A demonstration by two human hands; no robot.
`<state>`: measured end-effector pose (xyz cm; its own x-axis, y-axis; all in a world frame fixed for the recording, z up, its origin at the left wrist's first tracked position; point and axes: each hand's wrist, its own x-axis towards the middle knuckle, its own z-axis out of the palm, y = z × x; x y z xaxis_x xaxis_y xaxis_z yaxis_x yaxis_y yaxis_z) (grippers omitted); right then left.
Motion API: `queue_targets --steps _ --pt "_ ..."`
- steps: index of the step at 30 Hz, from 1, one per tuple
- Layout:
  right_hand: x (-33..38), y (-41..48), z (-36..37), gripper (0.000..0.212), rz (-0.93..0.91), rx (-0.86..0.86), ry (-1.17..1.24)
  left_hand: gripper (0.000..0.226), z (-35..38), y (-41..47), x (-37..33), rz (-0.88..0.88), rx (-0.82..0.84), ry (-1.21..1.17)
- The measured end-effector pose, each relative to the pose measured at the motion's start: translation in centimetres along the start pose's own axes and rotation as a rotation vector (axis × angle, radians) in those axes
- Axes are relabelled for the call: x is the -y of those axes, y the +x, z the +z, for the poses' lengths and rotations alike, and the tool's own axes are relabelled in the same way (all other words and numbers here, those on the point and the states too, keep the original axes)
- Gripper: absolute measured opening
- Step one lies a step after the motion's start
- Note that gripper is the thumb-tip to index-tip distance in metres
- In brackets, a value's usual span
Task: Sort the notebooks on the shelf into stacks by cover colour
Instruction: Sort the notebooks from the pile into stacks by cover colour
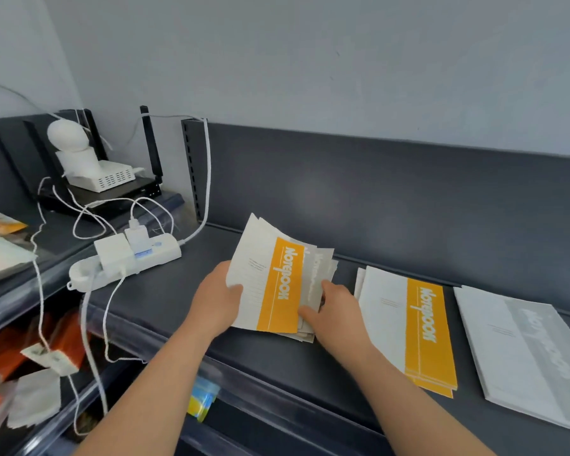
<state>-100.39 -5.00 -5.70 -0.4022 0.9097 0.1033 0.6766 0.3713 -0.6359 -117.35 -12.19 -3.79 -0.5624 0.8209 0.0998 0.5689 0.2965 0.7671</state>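
A bundle of thin notebooks is lifted off the dark shelf at its middle; the top one has an orange band, and grey-banded ones fan out behind it. My left hand grips the bundle's left edge, thumb on the cover. My right hand holds its right lower edge, thumb on the top cover and fingers among the grey ones. To the right lies a stack of orange-banded notebooks, and further right a stack of grey-banded notebooks.
A white power strip with plugged chargers and trailing cables lies on the shelf's left end. Behind it stand a black router and a white device. Lower shelves at the left hold orange packs and tagged items.
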Motion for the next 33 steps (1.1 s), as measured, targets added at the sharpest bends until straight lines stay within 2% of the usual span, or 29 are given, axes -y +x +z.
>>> queue_targets --steps 5,8,10,13,16,18,22,26,30,33 --pt "0.0 0.1 0.3 0.032 -0.050 0.000 -0.351 0.043 0.4 1.3 1.1 0.019 -0.004 0.141" --pt "-0.2 -0.1 0.0 0.035 -0.054 -0.022 -0.391 0.043 0.5 0.9 0.8 0.056 -0.114 0.175" --pt "-0.2 -0.1 -0.6 0.035 -0.057 -0.049 -0.305 0.036 0.1 -0.1 -0.3 0.121 -0.173 0.067" --pt "-0.2 -0.5 -2.2 0.044 -0.029 -0.075 0.013 0.031 -0.8 -1.9 -3.1 0.186 -0.181 -0.182" --pt "-0.8 -1.8 -4.6 0.042 0.028 -0.088 0.369 0.030 -0.1 -3.1 -5.7 0.173 -0.058 -0.516" --pt "-2.0 -2.9 -6.6 0.041 0.050 -0.183 0.389 0.033 1.8 -3.7 -7.1 0.171 0.024 -0.592" --pt "-5.4 -4.8 -9.5 0.037 0.123 -0.307 0.245 0.033 6.8 -4.3 -8.6 0.217 0.070 -0.426" --pt "-7.9 -6.1 -9.8 0.043 0.237 -0.283 -0.056 0.030 11.1 -4.4 -8.7 0.292 0.116 -0.184" --pt "-9.2 -6.3 -8.7 0.027 0.263 -0.266 -0.290 0.023 13.3 -4.2 -8.1 0.300 0.163 -0.007" --pt "-9.7 -6.3 -7.7 0.019 0.228 -0.286 -0.413 0.028 13.9 -4.0 -7.5 0.314 0.186 0.055"
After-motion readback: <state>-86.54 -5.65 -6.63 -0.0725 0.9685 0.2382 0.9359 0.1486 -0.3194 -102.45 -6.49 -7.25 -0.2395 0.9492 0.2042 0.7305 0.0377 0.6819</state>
